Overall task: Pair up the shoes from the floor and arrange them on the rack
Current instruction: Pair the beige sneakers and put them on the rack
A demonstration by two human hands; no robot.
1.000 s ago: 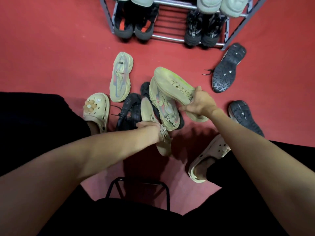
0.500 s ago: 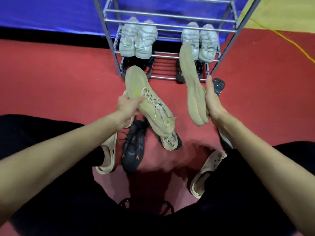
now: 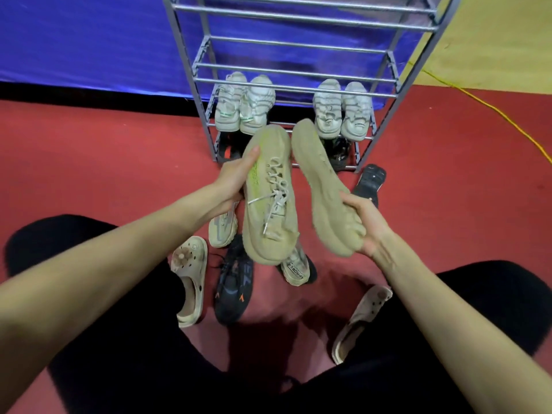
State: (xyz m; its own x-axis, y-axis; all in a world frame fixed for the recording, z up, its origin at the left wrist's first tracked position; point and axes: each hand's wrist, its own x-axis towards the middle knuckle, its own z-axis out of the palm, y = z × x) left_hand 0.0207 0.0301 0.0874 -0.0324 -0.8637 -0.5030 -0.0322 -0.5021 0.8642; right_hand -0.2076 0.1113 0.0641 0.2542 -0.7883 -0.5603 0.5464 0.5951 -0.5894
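My left hand [image 3: 234, 179] grips a tan knit sneaker with a green stripe [image 3: 270, 198] by its side, laces facing me. My right hand [image 3: 363, 225] holds the matching tan sneaker [image 3: 321, 186] at the heel, sole turned toward me. Both shoes hang side by side in the air in front of the grey metal rack [image 3: 385, 94]. Two pairs of white sneakers [image 3: 245, 104] [image 3: 343, 110] stand on a low shelf, with dark shoes on the bottom shelf below them.
On the red floor lie a black sneaker [image 3: 234, 289], two beige chunky sneakers [image 3: 222, 227] [image 3: 295, 265] and an upturned black shoe [image 3: 369, 182]. I wear beige clogs [image 3: 191, 282] [image 3: 360, 322]. A yellow cable [image 3: 490, 106] crosses at the right. The upper rack shelves are bare.
Both hands picked the tan sneakers off the floor pile, raised them and brought them closer together. The view tilted up toward the rack.
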